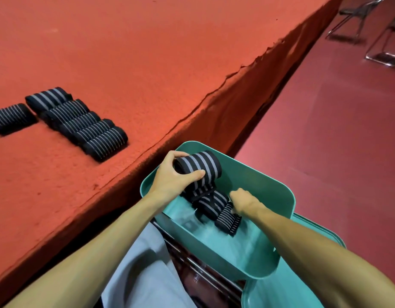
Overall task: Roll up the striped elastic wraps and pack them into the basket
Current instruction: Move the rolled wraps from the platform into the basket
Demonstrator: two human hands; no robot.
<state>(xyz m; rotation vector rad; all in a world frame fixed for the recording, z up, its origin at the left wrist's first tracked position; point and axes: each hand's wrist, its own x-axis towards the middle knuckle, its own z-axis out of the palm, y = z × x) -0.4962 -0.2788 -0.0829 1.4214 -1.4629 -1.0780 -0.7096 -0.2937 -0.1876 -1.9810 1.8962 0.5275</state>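
Observation:
A teal plastic basket (265, 192) sits below the table's edge, in front of me. My left hand (172, 176) grips a rolled black wrap with wide grey stripes (198, 164) and holds it over the basket's far end. Inside the basket lie another wide-striped roll (211, 203) and a thin-striped roll (227, 218). My right hand (242, 202) reaches into the basket with curled fingers on the thin-striped roll. Several more rolled wraps (80, 123) lie in a row on the red table, and one roll (10, 117) sits apart at the left.
The table (147, 52) is covered in red felt with a frayed edge running diagonally. A second teal container (287, 285) lies under the basket. A metal frame (203, 270) and grey cloth (143, 267) sit below. Folding chairs (370, 30) stand far right on the red floor.

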